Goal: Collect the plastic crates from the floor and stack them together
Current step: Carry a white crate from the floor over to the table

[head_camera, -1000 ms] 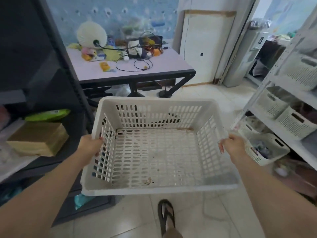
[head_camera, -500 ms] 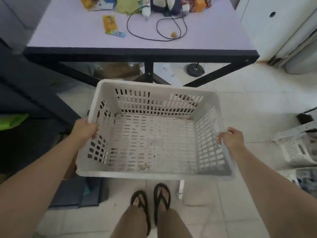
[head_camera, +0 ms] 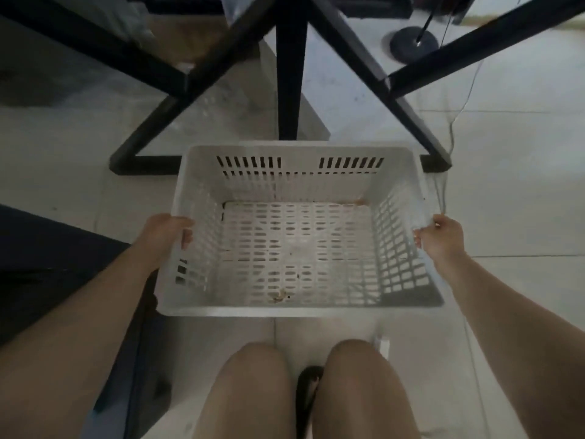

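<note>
A white slotted plastic crate point(head_camera: 297, 248) sits low in front of my bent knees, close to the tiled floor. It is upright and holds only a few crumbs of dirt. My left hand point(head_camera: 166, 232) grips its left rim, with the fingers curled over the edge. My right hand point(head_camera: 440, 236) grips the right rim the same way. Whether the crate's base touches the floor cannot be told. No other crate shows in this view.
The black table frame point(head_camera: 289, 68) with its crossed braces stands just beyond the crate. A dark round stand base point(head_camera: 413, 42) and thin hanging cables point(head_camera: 452, 122) lie at the upper right. A dark shelf unit point(head_camera: 47, 264) borders the left.
The crate has come down from waist height toward the floor, held in both hands. My view has tipped downward as I crouched, so the tabletop is gone and only the table's legs show.
</note>
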A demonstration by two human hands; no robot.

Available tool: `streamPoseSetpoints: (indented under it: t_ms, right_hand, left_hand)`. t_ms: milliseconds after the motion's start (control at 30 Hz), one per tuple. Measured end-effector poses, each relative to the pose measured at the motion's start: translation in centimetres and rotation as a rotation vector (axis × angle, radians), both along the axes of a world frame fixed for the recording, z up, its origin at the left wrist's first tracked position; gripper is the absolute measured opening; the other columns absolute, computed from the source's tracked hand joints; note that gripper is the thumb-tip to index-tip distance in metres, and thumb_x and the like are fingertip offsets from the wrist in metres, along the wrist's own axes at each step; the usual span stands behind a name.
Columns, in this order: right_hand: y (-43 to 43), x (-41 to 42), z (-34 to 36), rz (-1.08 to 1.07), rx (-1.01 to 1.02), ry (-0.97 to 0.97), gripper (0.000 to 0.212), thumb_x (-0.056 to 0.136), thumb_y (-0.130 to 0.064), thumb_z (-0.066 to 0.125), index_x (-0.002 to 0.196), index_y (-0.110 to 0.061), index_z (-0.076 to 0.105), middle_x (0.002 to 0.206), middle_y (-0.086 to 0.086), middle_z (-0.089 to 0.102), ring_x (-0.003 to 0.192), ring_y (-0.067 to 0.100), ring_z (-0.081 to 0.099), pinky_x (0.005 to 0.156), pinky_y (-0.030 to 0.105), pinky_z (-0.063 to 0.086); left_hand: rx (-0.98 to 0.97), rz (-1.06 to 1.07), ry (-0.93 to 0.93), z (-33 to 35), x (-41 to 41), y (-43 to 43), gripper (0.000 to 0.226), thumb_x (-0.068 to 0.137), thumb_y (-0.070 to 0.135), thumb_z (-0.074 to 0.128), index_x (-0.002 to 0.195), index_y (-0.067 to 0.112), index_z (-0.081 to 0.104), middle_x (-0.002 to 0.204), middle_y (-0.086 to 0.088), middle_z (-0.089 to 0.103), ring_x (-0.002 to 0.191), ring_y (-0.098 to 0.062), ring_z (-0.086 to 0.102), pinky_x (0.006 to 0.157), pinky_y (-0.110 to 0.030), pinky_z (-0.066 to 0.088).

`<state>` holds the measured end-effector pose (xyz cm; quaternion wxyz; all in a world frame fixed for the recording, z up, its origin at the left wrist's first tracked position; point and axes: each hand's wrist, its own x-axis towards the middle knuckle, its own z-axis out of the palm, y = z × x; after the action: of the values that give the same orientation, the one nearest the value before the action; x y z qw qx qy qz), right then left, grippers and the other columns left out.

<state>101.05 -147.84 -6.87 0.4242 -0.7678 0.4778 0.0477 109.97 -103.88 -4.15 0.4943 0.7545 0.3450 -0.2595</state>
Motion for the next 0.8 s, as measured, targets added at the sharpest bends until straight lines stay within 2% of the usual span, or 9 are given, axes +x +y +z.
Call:
streamPoseSetpoints:
  t_ms: [133,200,267,333,367,467,600,667,800]
  right_hand:
    - [-0.1,-0.1,-8.9,0.043,-0.019,0.068,0.019,0.076,0.003,0.057,0.067,-0.014,0.055,0.071,0.019,0.063,0.061,0.026,0.056,0.053,0.025,0.047]
    - [0.0,-0.3,-10.6,0.021,-0.005,0.068,0.021,0.075,0.002,0.060,0.070,-0.018,0.055,0.092,0.027,0.067,0.072,0.027,0.057,0.064,0.034,0.048]
    - [0.7,-0.5,-8.8,0.042,0.020,0.104,0.015,0.082,-0.003,0.059,0.093,-0.012,0.063,0.113,0.024,0.065,0.090,0.031,0.060,0.078,0.036,0.046]
    - [1.4,-0.2,-4.8,0.074,0.053,0.191,0.043,0.087,-0.010,0.058,0.129,-0.007,0.054,0.131,0.018,0.057,0.115,0.033,0.057,0.094,0.036,0.045]
    - [1.8,-0.1,-2.5,0.091,0.060,0.219,0.051,0.087,-0.011,0.058,0.136,-0.008,0.048,0.136,0.016,0.054,0.121,0.033,0.053,0.099,0.035,0.042]
    - [2.8,0.3,5.7,0.246,0.058,0.331,0.047,0.088,-0.008,0.055,0.134,-0.007,0.051,0.127,0.014,0.055,0.113,0.029,0.053,0.097,0.033,0.042]
    - [5.5,0.2,18.5,0.509,0.063,0.434,0.032,0.090,-0.009,0.053,0.119,0.002,0.057,0.112,0.019,0.060,0.095,0.027,0.053,0.093,0.037,0.046]
    - [7.0,-0.1,24.9,0.640,0.024,0.455,0.032,0.093,-0.010,0.050,0.121,0.003,0.056,0.113,0.019,0.060,0.101,0.030,0.057,0.093,0.037,0.046]
    - [10.2,-0.5,36.6,0.924,-0.105,0.455,0.039,0.096,-0.012,0.044,0.133,-0.002,0.050,0.138,0.018,0.049,0.124,0.031,0.050,0.099,0.034,0.040]
  left_hand:
    - [-0.020,-0.006,0.006,-8.2,0.1,-0.2,0.012,0.085,0.012,0.060,0.074,0.010,0.058,0.076,-0.011,0.059,0.064,-0.019,0.054,0.049,-0.022,0.051]
    - [-0.042,-0.009,0.000,-9.5,0.1,-0.3,0.013,0.085,0.016,0.060,0.073,0.014,0.057,0.077,-0.010,0.058,0.066,-0.019,0.053,0.061,-0.027,0.047]
    - [-0.011,-0.043,0.005,-8.1,-0.2,-0.6,0.010,0.086,0.018,0.060,0.078,0.012,0.059,0.080,-0.007,0.058,0.069,-0.019,0.054,0.065,-0.027,0.046]
    - [0.014,-0.092,0.046,-5.1,-0.2,-0.7,0.013,0.088,0.014,0.057,0.096,0.005,0.061,0.080,-0.008,0.056,0.068,-0.019,0.053,0.059,-0.025,0.047]
    - [0.028,-0.113,0.076,-3.1,-0.5,-0.9,0.017,0.089,0.013,0.056,0.103,0.005,0.059,0.080,-0.009,0.055,0.067,-0.019,0.052,0.057,-0.026,0.046]
    - [0.045,-0.211,0.156,4.6,-1.5,-1.5,0.007,0.090,0.011,0.054,0.093,0.006,0.058,0.087,-0.012,0.054,0.067,-0.017,0.048,0.060,-0.026,0.041]
    - [0.038,-0.283,0.177,17.1,-3.3,-1.6,0.020,0.093,0.012,0.050,0.073,0.013,0.051,0.079,-0.009,0.054,0.067,-0.017,0.051,0.063,-0.023,0.039]
    - [0.050,-0.301,0.161,23.5,-4.1,-1.4,0.022,0.093,0.012,0.048,0.072,0.014,0.049,0.076,-0.008,0.052,0.067,-0.018,0.051,0.061,-0.023,0.036]
    - [0.099,-0.342,0.123,34.9,-6.1,-0.1,0.018,0.093,0.014,0.046,0.077,0.011,0.053,0.085,-0.012,0.056,0.081,-0.025,0.055,0.060,-0.024,0.037]
